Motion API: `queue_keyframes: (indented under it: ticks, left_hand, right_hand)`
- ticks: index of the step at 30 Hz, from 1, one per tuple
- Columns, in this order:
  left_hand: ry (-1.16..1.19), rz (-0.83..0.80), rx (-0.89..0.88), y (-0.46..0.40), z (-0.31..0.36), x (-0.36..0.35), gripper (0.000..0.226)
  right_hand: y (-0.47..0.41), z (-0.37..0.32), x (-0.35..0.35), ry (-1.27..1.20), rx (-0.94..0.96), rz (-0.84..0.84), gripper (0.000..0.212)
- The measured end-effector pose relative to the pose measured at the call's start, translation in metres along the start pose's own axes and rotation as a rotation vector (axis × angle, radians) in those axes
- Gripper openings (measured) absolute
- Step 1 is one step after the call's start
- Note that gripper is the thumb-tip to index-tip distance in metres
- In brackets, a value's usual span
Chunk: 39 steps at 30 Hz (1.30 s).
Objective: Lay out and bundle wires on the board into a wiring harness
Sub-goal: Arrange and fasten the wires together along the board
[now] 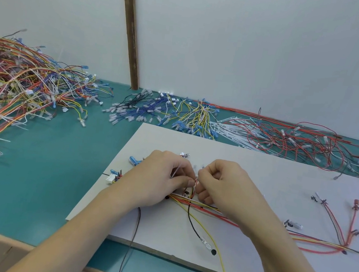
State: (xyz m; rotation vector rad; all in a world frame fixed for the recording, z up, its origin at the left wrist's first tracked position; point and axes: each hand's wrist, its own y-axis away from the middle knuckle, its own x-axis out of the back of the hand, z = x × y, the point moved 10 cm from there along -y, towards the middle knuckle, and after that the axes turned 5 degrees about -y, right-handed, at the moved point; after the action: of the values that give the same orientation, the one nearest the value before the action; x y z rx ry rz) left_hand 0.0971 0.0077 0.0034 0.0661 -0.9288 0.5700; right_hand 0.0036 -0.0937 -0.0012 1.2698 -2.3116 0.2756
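Pinching wires (190, 202) on the board (249, 168), both hands (163, 179) meet

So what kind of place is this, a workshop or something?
Probably a wire-harness assembly bench in a small workshop. Both hands, left and right, work a bundle of wires on a white layout board, with a big heap of loose wires and white cable ties on the green table.

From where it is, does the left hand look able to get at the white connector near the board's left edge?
Probably yes: the white connector lies uncovered just beside the left hand, but that hand is pinching a cable tie.
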Motion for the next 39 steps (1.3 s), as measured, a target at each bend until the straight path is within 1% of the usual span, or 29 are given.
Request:
queue_keyframes:
  ticks: [2, 6, 8, 12, 16, 19, 22, 25, 28, 30, 33, 36, 39]
  left_hand:
    - [-0.012, 0.009, -0.001, 0.001, 0.002, 0.000, 0.013]
    - [-0.072, 0.045, -0.008, 0.005, 0.004, 0.002, 0.005]
    - [-0.092, 0.072, -0.009, 0.007, 0.008, 0.003, 0.005]
    - [-0.068, 0.127, 0.042, 0.011, 0.009, 0.003, 0.006]
    - [-0.074, 0.278, 0.143, 0.023, 0.010, 0.005, 0.005]
    - [-0.077, 0.401, 0.155, 0.033, 0.018, 0.007, 0.010]
    - [-0.060, 0.476, 0.154, 0.038, 0.022, 0.009, 0.014]
    - [-0.043, 0.496, 0.164, 0.041, 0.023, 0.007, 0.019]
    - [-0.034, 0.520, 0.204, 0.045, 0.021, 0.006, 0.013]
    - [-0.072, 0.552, 0.246, 0.047, 0.022, 0.006, 0.011]
    - [-0.140, 0.559, 0.294, 0.048, 0.022, 0.003, 0.016]
    - [-0.206, 0.537, 0.334, 0.049, 0.021, -0.001, 0.014]
    - [-0.248, 0.534, 0.380, 0.050, 0.019, -0.004, 0.015]
  right_hand:
    - [0.000, -0.001, 0.001, 0.004, 0.005, 0.004, 0.019]
    - [0.001, -0.002, 0.003, 0.028, 0.019, 0.012, 0.020]
    - [0.001, -0.002, 0.003, 0.039, 0.021, 0.008, 0.022]
    - [0.000, -0.003, 0.004, 0.061, 0.020, 0.004, 0.024]
    - [0.000, -0.004, 0.004, 0.071, 0.025, 0.008, 0.028]
    - [0.000, -0.002, 0.003, 0.040, 0.036, 0.013, 0.030]
    - [0.002, 0.001, 0.005, -0.031, 0.048, 0.036, 0.024]
    - [0.003, 0.001, 0.005, -0.011, 0.073, 0.060, 0.019]
    - [0.003, 0.001, 0.004, 0.018, 0.083, 0.092, 0.018]
    - [0.005, 0.000, 0.005, 0.022, 0.089, 0.143, 0.016]
    - [0.009, -0.004, 0.009, 0.052, 0.113, 0.221, 0.016]
    - [0.008, -0.003, 0.016, -0.056, 0.095, 0.243, 0.016]
    - [0.007, 0.000, 0.016, -0.165, 0.071, 0.207, 0.016]
